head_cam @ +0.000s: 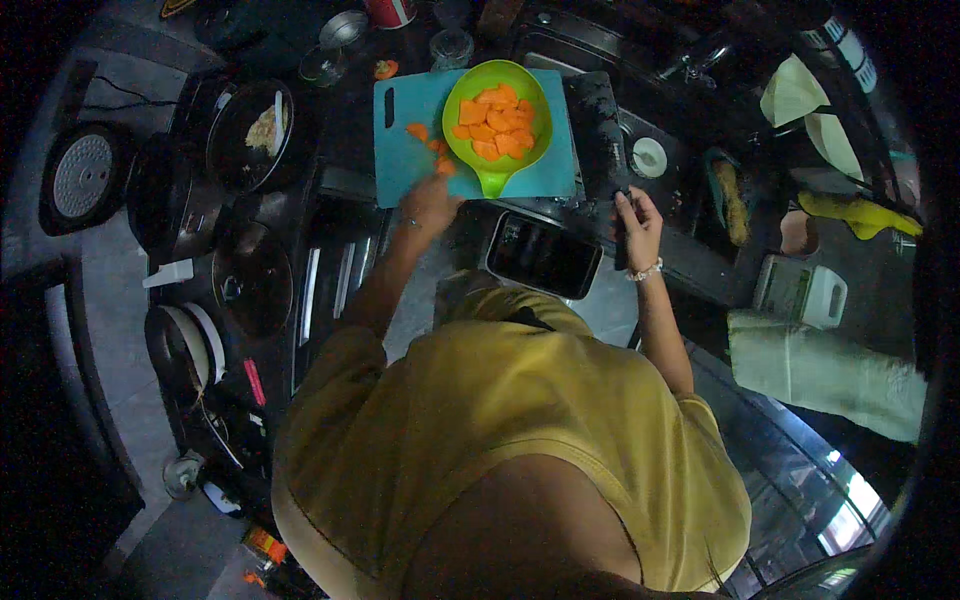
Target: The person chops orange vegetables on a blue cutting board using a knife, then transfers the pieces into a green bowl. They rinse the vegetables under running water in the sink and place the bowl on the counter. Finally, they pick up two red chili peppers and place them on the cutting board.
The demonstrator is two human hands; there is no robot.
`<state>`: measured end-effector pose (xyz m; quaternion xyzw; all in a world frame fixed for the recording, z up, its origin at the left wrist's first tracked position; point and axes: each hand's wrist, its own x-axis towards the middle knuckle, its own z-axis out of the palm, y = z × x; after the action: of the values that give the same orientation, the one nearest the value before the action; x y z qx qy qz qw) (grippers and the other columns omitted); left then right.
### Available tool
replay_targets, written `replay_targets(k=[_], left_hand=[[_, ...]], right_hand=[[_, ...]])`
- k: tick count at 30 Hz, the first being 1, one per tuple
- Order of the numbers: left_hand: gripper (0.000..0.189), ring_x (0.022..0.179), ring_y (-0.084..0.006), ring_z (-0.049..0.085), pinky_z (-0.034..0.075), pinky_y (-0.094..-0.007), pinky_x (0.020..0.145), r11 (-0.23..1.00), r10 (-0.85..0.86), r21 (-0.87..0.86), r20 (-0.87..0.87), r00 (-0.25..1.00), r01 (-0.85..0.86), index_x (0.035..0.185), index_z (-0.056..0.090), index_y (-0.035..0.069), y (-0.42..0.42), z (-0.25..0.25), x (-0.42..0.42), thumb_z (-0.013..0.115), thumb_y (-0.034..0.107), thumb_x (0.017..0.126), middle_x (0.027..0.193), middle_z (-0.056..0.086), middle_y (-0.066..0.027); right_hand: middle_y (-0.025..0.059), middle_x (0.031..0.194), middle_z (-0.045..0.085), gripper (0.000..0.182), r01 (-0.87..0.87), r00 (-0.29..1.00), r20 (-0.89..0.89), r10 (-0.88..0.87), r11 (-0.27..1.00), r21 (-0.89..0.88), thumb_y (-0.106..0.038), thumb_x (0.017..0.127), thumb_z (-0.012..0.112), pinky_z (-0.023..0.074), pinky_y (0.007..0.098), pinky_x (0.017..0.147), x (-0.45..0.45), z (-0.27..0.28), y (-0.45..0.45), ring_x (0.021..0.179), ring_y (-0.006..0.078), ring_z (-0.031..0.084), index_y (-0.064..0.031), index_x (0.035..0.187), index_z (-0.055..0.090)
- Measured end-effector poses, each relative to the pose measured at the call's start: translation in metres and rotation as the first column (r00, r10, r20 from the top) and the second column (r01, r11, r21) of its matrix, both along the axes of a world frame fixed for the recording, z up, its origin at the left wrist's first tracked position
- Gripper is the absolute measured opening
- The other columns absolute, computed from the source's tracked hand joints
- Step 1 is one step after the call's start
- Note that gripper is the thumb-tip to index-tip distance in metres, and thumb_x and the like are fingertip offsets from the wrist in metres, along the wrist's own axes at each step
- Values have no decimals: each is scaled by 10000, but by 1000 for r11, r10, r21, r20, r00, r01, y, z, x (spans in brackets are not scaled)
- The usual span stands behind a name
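A lime-green bowl with a pouring handle (pixel 491 180) stands on the teal cutting board (pixel 405 97). Sliced orange vegetable, apparently carrot (pixel 495 120), fills its middle. Loose orange slices (pixel 417 132) lie on the board left of the bowl. My left hand (pixel 431 206) is over the board's near edge, its fingers close to those slices; motion blur hides whether it grips any. Right of the board, my right hand (pixel 641 225) is closed around a dark slim handle (pixel 621 251), possibly a knife's; its far end blends into the dark counter.
An orange vegetable end (pixel 386 70) and glass jars (pixel 451 49) sit behind the board. A small white dish (pixel 649 157) is to the right. At left, a frying pan (pixel 251 135) holds food. Below the counter edge stands a dark bin (pixel 544 255).
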<state>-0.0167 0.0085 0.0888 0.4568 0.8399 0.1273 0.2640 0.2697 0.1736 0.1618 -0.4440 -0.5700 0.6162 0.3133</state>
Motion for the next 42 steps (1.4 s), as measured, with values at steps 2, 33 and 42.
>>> replay_targets(k=[2,33,42], left_hand=[[872,1168,-432,285,301,-513,914,997,9,82,-200,980,8,1285,282,48,2,-20,-16,631,528,647,1282,245,-291],[394,1048,-316,373,338,-438,852,814,-237,411,-411,880,411,1033,518,84,13,-81,-31,616,318,731,1101,426,-121],[398,874,-278,441,388,-384,740,760,-314,387,-486,815,523,894,522,82,15,-58,-43,634,402,685,951,464,-112]], right_hand=[[-2,618,504,109,-50,993,-115,32,986,-159,-153,837,538,374,206,418,-1,-4,-5,467,77,465,-73,910,539],[26,637,496,78,-108,978,-201,54,956,-272,-170,850,515,406,235,413,-32,3,-16,469,115,484,-115,872,464],[21,646,513,70,-86,986,-163,41,956,-279,-165,852,511,416,240,424,-33,1,-17,476,109,488,-111,856,468]])
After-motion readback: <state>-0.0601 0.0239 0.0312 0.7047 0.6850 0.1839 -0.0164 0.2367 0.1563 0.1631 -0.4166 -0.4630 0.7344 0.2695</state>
